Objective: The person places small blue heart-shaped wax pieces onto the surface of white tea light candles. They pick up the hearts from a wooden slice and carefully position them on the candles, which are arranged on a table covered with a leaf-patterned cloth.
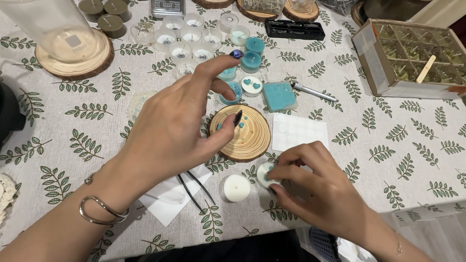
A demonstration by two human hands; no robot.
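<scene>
Head view, desk covered with a leaf-print cloth.

Right hand: at the near edge of the desk, fingers curled down and closed around a small white tealight that sits on the cloth. Fingertips pinch its right rim; a speck of teal shows on the wax top by the fingertips. Whether the cup is lifted or resting on the cloth, I cannot tell; it looks to be resting.

Left hand: raised above the desk, spread open, holding nothing that I can see. Index finger extended toward the far cups, thumb reaching right, its dark nail over the left part of the round wood slice. A few tiny teal pieces lie on that slice.

Key relation: the pinched tealight lies just in front of the wood slice, toward the person, and down and to the right of the left thumb. The right hand is already on it; the left hand is near but apart from it.

Nearby: 1 second plain white tealight just left of the held one, not touching it. Black tweezers lie on a white paper napkin, long axis running diagonally from the upper left toward the person. A white dotted sheet lies right of the slice, a teal mould beyond it.
</scene>
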